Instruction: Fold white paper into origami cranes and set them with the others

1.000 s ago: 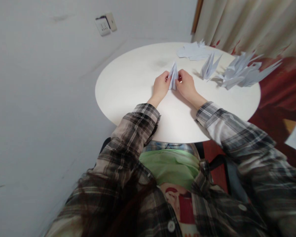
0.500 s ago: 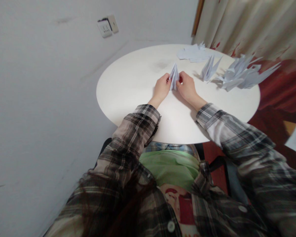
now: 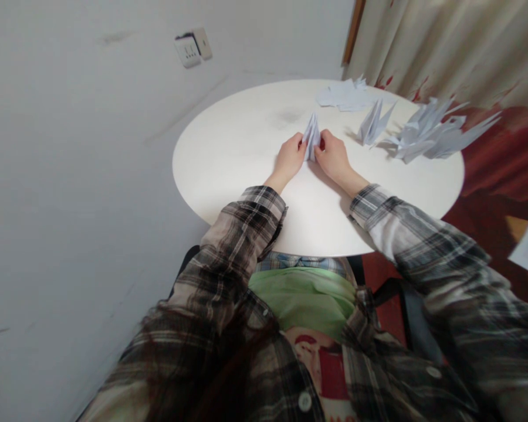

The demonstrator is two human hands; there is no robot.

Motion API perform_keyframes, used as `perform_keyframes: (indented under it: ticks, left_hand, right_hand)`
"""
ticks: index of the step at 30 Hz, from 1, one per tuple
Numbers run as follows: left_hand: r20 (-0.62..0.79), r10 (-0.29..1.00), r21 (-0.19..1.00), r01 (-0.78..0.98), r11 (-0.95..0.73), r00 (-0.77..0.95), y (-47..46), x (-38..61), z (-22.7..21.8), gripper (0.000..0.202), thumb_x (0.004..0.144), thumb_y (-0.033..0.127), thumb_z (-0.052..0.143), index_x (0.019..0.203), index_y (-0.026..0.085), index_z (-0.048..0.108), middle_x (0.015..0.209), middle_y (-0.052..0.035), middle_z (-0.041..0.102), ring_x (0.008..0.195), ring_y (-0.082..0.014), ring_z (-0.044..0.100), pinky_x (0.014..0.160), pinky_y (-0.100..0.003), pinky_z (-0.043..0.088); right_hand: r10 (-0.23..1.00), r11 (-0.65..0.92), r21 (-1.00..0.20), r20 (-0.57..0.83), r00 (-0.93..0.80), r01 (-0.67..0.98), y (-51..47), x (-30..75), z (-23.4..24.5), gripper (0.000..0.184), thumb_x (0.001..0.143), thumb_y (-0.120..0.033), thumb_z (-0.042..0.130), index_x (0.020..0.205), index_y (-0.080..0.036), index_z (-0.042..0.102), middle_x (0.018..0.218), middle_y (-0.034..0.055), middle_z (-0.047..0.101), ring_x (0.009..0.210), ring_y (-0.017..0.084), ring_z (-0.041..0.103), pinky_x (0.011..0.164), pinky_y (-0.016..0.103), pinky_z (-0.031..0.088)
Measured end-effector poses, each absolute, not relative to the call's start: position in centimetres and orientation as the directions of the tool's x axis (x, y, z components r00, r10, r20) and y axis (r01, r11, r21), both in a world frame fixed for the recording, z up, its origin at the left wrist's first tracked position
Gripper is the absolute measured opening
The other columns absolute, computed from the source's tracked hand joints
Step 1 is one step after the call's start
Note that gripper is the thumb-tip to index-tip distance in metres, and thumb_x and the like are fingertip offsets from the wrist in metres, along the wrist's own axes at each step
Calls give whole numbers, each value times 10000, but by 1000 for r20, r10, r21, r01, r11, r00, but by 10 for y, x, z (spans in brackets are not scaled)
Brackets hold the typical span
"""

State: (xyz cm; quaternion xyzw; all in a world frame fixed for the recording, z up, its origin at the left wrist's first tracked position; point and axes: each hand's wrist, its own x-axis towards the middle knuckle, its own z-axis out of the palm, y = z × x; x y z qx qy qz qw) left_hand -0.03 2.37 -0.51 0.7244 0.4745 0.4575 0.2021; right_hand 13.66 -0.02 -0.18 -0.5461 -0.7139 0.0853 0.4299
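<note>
From where I stand, left to right. Wall socket (image 3: pixel 188 51) well beyond the left hand, off past the rim of the white table (image 3: pixel 220 158). Left hand (image 3: pixel 290 153): thumb and fingers pinch the near-left edge of a folded paper (image 3: pixel 311 138), which sits upright between both hands, point up. Whether its foot rests on the tabletop, I can't tell. Right hand (image 3: pixel 333 153) pinches the opposite edge; its far fingertips are hidden. Risk, I judge: unequal pull from the two pinches could skew the layers or tear a crease; too hard a squeeze could crumple the thin flaps. Beyond the right hand, flat paper sheets (image 3: pixel 341 97). To its right, near, a standing folded piece (image 3: pixel 373 126); a careless swing of that wrist might tip it. Farther right, a cluster of folded papers (image 3: pixel 431 132), spiky, easily bent if knocked.
</note>
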Motion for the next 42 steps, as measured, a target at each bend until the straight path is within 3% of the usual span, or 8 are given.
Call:
perform_keyframes:
  ticks: [14, 19, 42]
  left_hand:
    - [486, 863, 735, 470, -488, 135, 34, 0, -13, 165, 966, 345, 564, 858, 222, 589, 856, -37, 646, 1041, -223, 664, 959, -402, 502]
    - [507, 845, 721, 455, -523, 170, 38, -1, -15, 218, 958, 393, 578, 823, 223, 580, 785, -17, 611, 985, -218, 671, 949, -409, 510]
    - [471, 871, 741, 472, -478, 143, 31, 1, -12, 115, 954, 294, 587, 864, 223, 591, 867, -42, 643, 1089, -240, 648, 983, -412, 488]
  right_hand:
    - [846, 390, -577, 532, -33, 718, 6, 139, -6, 169, 949, -408, 461, 921, -264, 544, 875, 82, 645, 1008, 317, 625, 901, 497, 486]
    - [873, 354, -580, 486, -38, 733, 8, 140, -4, 142, 939, -405, 482, 933, -275, 539, 930, 88, 669, 1032, 324, 625, 905, 489, 474]
    - [852, 392, -577, 522, -46, 717, 9, 140, -7, 152, 935, -365, 469, 914, -248, 563, 846, 74, 631, 993, 306, 629, 895, 491, 495]
